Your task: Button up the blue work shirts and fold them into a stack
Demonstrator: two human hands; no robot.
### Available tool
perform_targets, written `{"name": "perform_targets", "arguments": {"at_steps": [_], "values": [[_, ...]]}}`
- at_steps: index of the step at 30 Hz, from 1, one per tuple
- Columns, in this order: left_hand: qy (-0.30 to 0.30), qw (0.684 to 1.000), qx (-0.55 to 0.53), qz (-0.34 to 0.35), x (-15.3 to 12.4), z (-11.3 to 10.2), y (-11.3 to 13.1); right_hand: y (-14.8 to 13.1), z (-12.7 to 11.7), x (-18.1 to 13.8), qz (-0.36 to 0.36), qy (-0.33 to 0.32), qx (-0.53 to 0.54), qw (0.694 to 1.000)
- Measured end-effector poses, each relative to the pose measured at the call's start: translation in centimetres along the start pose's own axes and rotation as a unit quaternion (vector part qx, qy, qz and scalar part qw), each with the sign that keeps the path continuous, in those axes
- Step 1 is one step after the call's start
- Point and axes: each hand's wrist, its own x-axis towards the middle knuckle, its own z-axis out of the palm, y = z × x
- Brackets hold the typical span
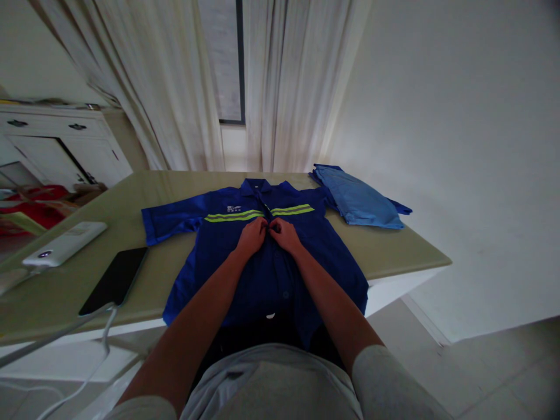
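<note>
A dark blue short-sleeved work shirt [223,251] lies front side up on the table, its collar toward the window. Yellow-green reflective stripes cross its chest, and a small white print sits above the left one. My left hand [252,235] and my right hand [283,233] meet at the front placket, just below the stripes. Both are closed, with fingertips pinching the placket edges from either side. Whatever button lies between the fingers is hidden. Lower down, the placket shows a button, and the hem hangs over the near table edge.
Folded light blue clothing [361,198] lies on the shirt's right sleeve side. On the left are a black phone [116,280] with a white cable and a white power bank [65,244]. The table [394,256] ends near a white wall at right; curtains [175,87] hang behind.
</note>
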Motion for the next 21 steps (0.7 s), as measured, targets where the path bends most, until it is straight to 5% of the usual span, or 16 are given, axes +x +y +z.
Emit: {"name": "perform_targets", "arguments": {"at_steps": [21], "values": [[0.010, 0.991, -0.109, -0.070, 0.70, -0.07, -0.51, 0.02, 0.31, 0.06, 0.009, -0.009, -0.033, 0.999]]}}
